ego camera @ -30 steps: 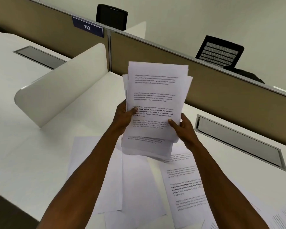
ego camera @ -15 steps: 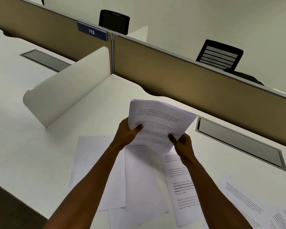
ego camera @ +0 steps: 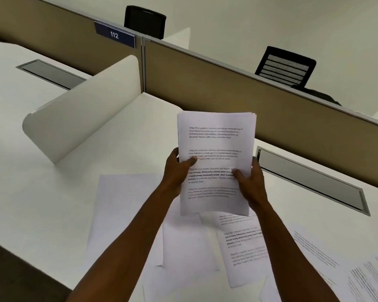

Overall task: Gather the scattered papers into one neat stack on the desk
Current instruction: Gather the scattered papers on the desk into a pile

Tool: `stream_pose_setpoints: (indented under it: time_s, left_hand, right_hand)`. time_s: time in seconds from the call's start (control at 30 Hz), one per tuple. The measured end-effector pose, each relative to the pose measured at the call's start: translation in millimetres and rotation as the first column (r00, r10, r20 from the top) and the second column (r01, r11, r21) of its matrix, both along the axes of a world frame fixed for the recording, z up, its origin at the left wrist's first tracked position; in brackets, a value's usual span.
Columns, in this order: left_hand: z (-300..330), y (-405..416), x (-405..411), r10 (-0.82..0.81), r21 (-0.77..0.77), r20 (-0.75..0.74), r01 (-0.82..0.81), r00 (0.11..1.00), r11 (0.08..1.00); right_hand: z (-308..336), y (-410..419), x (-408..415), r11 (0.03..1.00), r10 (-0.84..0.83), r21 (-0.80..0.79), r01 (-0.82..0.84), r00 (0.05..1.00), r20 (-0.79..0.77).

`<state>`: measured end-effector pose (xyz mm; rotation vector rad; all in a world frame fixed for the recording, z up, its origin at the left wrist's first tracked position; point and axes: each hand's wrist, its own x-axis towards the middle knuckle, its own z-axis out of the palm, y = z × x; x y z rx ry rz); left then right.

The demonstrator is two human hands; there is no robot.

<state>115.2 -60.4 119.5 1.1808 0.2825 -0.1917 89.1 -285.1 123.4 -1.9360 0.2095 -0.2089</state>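
Note:
A bundle of printed papers (ego camera: 216, 136) stands upright above the white desk (ego camera: 42, 192), its edges nearly aligned. My left hand (ego camera: 176, 173) grips its left edge, thumb on the front sheet. My right hand (ego camera: 252, 184) grips the right edge the same way. Under my arms lie loose sheets: blank-side-up sheets (ego camera: 122, 205) at the left and middle, a printed sheet (ego camera: 244, 247) below the bundle, and more printed pages (ego camera: 319, 253) at the lower right.
A white curved divider (ego camera: 83, 110) rises at the left. A tan partition (ego camera: 227, 92) with a "112" sign (ego camera: 114, 34) backs the desk. Grey cable flaps (ego camera: 310, 177) (ego camera: 50, 73) sit in the desktop. Two black chairs (ego camera: 285, 66) (ego camera: 145, 20) stand behind the partition.
The bundle was tipped forward and down toward the desk, and is now upright again with its sheets squared up much more evenly than a second ago.

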Motion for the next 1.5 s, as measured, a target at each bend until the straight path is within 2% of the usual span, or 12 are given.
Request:
stream_pose_setpoints:
  time_s: [0.13, 0.27, 0.37, 0.47, 0.53, 0.67, 0.83, 0.93, 1.2, 1.3, 1.4, 1.5]
  left_hand:
    - [-9, -32, -23, -0.101, -0.139, -0.157, 0.079, 0.982, 0.987]
    - [-37, -76, -69, -0.229, -0.167, -0.283, 0.187, 0.931, 0.968]
    - [-51, -98, -96, -0.301, -0.144, -0.366, 0.266, 0.88, 0.953]
    - [-55, -119, -110, -0.275, 0.07, -0.459, 0.343, 0.845, 0.937]
    - [-52, -132, -116, -0.265, 0.146, -0.46, 0.367, 0.847, 0.919]
    - [-46, -144, -117, -0.237, 0.173, -0.446, 0.343, 0.863, 0.923]
    - [-52, -140, -105, -0.161, 0.018, -0.427, 0.186, 0.89, 0.982]
    - [-54, -131, -97, -0.163, -0.044, -0.388, 0.159, 0.907, 0.986]
    - [-58, -119, -89, -0.332, 0.165, -0.165, 0.358, 0.929, 0.919]
    - [-58, -114, -81, -0.395, 0.215, -0.133, 0.415, 0.909, 0.884]
    - [-61, -109, -76, -0.388, 0.226, -0.145, 0.412, 0.91, 0.883]
    - [-67, -98, -72, -0.381, 0.212, -0.169, 0.411, 0.909, 0.887]
  right_hand:
    - [-3, -46, -18, 1.0, 0.001, 0.003, -0.001, 0.977, -0.212]
    - [-22, -81, -50, 0.99, -0.03, -0.14, -0.03, 0.912, -0.408]
    - [-45, -92, -66, 0.959, -0.063, -0.272, -0.081, 0.874, -0.482]
    - [-63, -98, -79, 0.903, -0.16, -0.424, -0.072, 0.86, -0.485]
    - [-71, -101, -89, 0.869, -0.211, -0.491, -0.06, 0.853, -0.477]
    - [-80, -101, -101, 0.801, -0.248, -0.593, -0.077, 0.86, -0.446]
    - [-79, -90, -101, 0.765, -0.259, -0.637, -0.095, 0.86, -0.439]
    - [-80, -87, -101, 0.774, -0.266, -0.628, -0.079, 0.859, -0.436]
    - [-82, -86, -104, 0.822, -0.323, -0.566, 0.058, 0.867, -0.38]
    - [-83, -84, -105, 0.893, -0.399, -0.36, 0.268, 0.844, -0.36]
    - [-84, -88, -106, 0.869, -0.468, -0.068, 0.49, 0.77, -0.435]
    - [-87, -92, -102, 0.872, -0.389, 0.073, 0.484, 0.775, -0.499]
